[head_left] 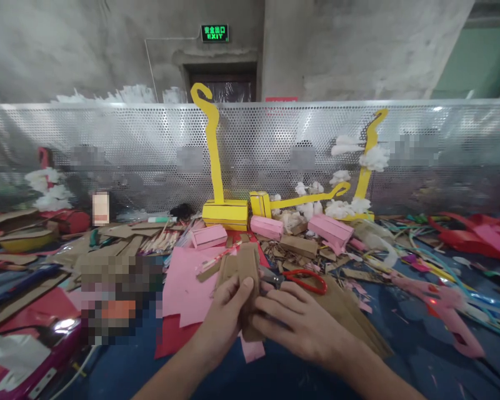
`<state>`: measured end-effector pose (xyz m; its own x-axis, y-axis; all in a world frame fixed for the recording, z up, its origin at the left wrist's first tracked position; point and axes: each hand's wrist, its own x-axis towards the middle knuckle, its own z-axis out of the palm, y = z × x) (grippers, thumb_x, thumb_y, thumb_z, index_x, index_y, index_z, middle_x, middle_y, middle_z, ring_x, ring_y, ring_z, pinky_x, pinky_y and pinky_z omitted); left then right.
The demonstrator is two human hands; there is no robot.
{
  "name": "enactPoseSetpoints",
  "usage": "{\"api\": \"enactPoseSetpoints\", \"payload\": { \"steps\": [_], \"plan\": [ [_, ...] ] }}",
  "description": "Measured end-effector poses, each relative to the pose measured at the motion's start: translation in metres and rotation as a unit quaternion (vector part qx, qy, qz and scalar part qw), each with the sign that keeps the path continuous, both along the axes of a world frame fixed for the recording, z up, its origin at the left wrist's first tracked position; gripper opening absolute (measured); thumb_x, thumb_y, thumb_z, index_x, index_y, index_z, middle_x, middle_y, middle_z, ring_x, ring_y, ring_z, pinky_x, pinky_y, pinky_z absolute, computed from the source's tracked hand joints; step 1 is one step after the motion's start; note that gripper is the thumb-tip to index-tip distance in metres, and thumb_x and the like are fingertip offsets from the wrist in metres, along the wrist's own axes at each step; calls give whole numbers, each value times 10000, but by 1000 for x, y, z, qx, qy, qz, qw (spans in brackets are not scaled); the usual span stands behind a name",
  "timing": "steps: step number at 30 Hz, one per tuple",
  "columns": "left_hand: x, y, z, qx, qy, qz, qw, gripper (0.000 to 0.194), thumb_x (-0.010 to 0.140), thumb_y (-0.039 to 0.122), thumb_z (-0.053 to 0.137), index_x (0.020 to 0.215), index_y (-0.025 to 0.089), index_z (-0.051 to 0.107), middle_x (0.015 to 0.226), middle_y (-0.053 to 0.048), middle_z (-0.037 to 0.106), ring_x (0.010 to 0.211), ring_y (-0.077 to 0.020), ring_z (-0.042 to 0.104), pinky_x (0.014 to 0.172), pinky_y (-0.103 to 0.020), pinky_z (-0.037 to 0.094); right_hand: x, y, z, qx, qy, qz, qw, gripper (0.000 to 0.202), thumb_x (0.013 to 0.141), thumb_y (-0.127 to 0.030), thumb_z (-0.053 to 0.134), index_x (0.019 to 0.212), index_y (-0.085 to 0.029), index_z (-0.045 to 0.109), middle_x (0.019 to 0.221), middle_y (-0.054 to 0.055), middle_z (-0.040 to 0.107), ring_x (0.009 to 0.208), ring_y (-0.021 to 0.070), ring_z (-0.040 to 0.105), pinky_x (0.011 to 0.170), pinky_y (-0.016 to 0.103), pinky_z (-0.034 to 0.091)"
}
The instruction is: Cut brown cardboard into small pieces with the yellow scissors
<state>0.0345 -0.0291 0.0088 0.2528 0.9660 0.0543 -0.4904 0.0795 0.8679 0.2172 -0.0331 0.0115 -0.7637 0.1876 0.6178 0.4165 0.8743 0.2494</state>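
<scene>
Between both hands stands a small folded piece of brown cardboard, shaped like a narrow box. My left hand grips its left side, thumb pressed on the near face. My right hand has its fingers bent against the right side, partly hiding the lower end. Just beyond the right fingers lie red-handled scissors, their blades pointing at the cardboard. Under and left of the hands is pink paper, over a red sheet. A flat brown cardboard sheet lies beneath the right forearm.
Yellow boxes with hooked upright strips stand by a perforated metal screen. Pink boxes and cardboard scraps lie in front. At right is a pink glue gun with a red light; at left, more cardboard and a purple object.
</scene>
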Motion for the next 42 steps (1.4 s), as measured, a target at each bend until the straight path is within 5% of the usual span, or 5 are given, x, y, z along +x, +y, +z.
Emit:
{"api": "enactPoseSetpoints", "payload": {
  "steps": [4, 14, 25, 30, 42],
  "plan": [
    [-1, 2, 1, 75, 95, 34, 992, 280, 904, 427, 629, 990, 160, 635, 884, -46, 705, 735, -155, 646, 683, -266, 540, -1, 0, -5, -176, 199, -62, 962, 319, 898, -103, 514, 1195, -212, 563, 1204, 111, 598, 1149, 239, 546, 980, 388, 456],
    [9, -15, -10, 84, 197, -101, 972, 399, 929, 554, 515, 970, 159, 552, 766, -24, 618, 595, -119, 590, 574, -240, 489, -10, 11, -9, -611, 402, 51, 680, 279, 953, -444, 573, 1059, -185, 582, 735, -19, 610, 478, 86, 537, 463, 214, 470],
    [11, -11, -22, -46, 86, -168, 981, 385, 938, 453, 574, 1214, 186, 547, 984, -78, 704, 817, -181, 705, 762, -339, 568, -9, 8, -7, -651, 428, 26, 626, 348, 902, -526, 611, 862, -181, 599, 550, -71, 524, 337, 64, 424, 298, 176, 376],
    [2, -13, -10, -95, 65, -213, 970, 365, 981, 377, 513, 1303, 203, 498, 1184, -144, 680, 1028, -269, 702, 792, -415, 589, -7, 13, -3, -616, 431, 1, 660, 364, 905, -522, 612, 858, -163, 650, 695, -15, 615, 471, 62, 463, 389, 163, 347],
    [-2, -13, -4, -94, 82, -269, 955, 426, 979, 444, 476, 1354, 247, 432, 1259, -193, 650, 1035, -346, 713, 508, -313, 633, -5, 14, 1, -614, 429, -33, 662, 440, 877, -591, 607, 784, -164, 663, 630, -2, 647, 458, 88, 480, 408, 201, 325]
  ]
}}
